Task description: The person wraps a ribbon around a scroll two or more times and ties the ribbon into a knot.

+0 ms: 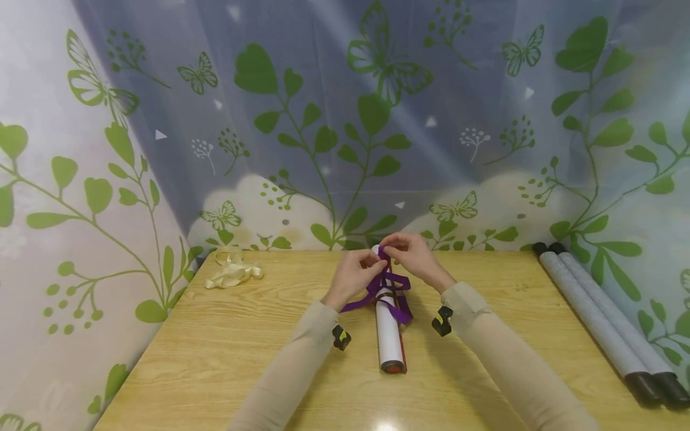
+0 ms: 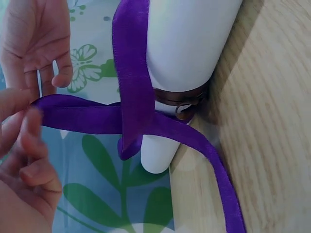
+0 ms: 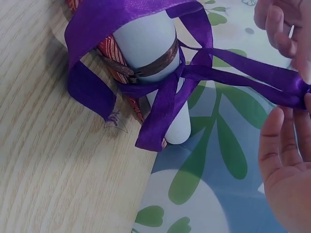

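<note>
Just above the roll (image 1: 389, 335), ribbon (image 2: 136, 92) is pinched between the fingertips of both hands.

The pinched part rises from the brown tie (image 2: 180, 97) round the roll to the left hand (image 1: 351, 275) and right hand (image 1: 412, 256), whose fingertips nearly meet over the roll's far half; its loops and loose tails spread below the grip, one tail passing under the left hand, another drooping right of the roll. On the table (image 1: 215, 353), pale ribbon (image 1: 235, 274) lies well left and two grey rolls (image 1: 595, 314) well right, before a leafy curtain (image 1: 334, 137).
</note>
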Tool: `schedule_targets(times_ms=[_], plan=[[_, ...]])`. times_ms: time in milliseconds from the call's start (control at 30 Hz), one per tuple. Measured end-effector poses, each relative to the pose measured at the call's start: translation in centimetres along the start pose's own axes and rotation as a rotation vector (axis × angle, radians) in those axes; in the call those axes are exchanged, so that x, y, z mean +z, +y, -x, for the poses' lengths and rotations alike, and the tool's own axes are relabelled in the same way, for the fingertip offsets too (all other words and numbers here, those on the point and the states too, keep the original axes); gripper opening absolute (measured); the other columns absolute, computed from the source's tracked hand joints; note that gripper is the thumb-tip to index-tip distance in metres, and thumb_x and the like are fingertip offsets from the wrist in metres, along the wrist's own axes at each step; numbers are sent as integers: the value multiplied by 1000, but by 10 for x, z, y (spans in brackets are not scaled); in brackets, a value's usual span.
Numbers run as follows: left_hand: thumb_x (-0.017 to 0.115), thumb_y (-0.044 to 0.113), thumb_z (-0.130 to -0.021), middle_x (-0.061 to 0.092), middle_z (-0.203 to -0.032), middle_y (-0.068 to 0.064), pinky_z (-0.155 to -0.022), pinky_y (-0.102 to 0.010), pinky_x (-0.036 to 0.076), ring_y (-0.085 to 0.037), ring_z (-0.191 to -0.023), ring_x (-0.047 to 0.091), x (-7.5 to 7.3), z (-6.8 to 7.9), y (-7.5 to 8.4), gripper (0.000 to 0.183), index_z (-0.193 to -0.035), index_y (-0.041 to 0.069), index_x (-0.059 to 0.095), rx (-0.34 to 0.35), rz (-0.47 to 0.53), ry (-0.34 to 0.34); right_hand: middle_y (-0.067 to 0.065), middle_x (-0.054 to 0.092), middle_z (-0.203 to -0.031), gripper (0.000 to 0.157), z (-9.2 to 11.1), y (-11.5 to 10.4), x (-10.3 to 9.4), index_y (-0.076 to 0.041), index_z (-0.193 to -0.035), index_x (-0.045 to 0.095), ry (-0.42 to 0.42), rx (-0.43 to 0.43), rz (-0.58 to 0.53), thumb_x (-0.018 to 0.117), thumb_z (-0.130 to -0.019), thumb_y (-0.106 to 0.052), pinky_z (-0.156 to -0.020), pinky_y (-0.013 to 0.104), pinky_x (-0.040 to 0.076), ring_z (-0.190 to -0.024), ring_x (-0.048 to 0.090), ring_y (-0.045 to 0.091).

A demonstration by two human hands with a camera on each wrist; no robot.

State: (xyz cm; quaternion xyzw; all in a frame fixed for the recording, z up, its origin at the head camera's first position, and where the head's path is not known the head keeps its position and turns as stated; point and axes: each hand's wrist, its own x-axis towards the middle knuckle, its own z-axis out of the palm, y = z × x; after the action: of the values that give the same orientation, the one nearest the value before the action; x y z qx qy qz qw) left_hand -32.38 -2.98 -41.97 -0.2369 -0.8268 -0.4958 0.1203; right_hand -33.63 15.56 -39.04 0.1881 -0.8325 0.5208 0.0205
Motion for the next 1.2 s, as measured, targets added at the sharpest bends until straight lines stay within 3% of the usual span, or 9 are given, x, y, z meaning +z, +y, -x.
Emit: schedule_targets(times_ms=[67,167,300,567,700,833,1000,1100,1200], plan=[[72,26,-90,65,-75,-3,-54,-20,43,-9,-64,53,1,0,0,17,-85,10,67,1,-13,55,11,70,-107,17,0,0,1,-9,-111,69,0,-4,0,58,-99,-15,-74,34,53,-89,65,20],[76,25,-87,65,-83,-7,-54,-20,42,-8,-63,51,2,-1,1,23,-96,7,65,24,-73,114,11,70,-106,17,0,-1,2,-9,-111,69,3,-6,-3,59,-99,-15,-73,33,53,-88,64,20],[73,19,-89,70,-92,-7,-49,-19,42,-7,-55,51,3,-4,2,27,-113,7,67,50,-158,130,11,70,-108,18,0,-1,4,-9,-112,69,2,-12,-9,60,-98,-15,-72,33,53,-90,64,23],[68,15,-91,74,-88,-4,-48,-18,42,-5,-56,53,0,-6,2,14,-101,9,76,19,-162,180,13,69,-109,20,2,-1,5,-8,-113,69,-17,-3,-19,61,-98,-17,-72,32,53,-97,63,36],[67,13,-92,74,-87,-4,-46,-19,40,-6,-55,52,-1,-6,2,14,-101,8,76,2,-139,189,13,69,-111,23,4,3,5,-7,-116,67,-22,-2,-22,60,-99,-21,-73,32,54,-97,63,30],[66,11,-91,73,-86,-5,-45,-19,42,-5,-55,52,-1,-6,3,15,-101,7,76,-21,-112,199,18,67,-109,25,12,8,3,-6,-115,65,-63,29,-15,57,-100,-25,-76,41,56,-95,63,28],[66,8,-89,74,-86,-6,-46,-19,42,-5,-55,53,0,-7,3,15,-100,6,76,-12,-107,220,11,69,-95,25,25,18,5,-10,-101,67,-227,29,164,65,-95,-34,-72,35,53,-85,63,25],[66,8,-89,74,-85,-6,-45,-19,41,-5,-54,52,0,-7,4,15,-99,6,76,-11,-116,225,0,67,-87,27,32,24,11,-13,-97,69,-350,-35,332,74,-87,-38,-68,28,50,-77,61,16],[65,8,-90,74,-85,-5,-44,-19,40,-5,-54,52,1,-6,4,15,-100,7,76,-25,-122,218,-4,66,-85,23,37,29,16,-12,-96,70,-393,-108,432,76,-86,-32,-67,24,48,-74,56,7]])
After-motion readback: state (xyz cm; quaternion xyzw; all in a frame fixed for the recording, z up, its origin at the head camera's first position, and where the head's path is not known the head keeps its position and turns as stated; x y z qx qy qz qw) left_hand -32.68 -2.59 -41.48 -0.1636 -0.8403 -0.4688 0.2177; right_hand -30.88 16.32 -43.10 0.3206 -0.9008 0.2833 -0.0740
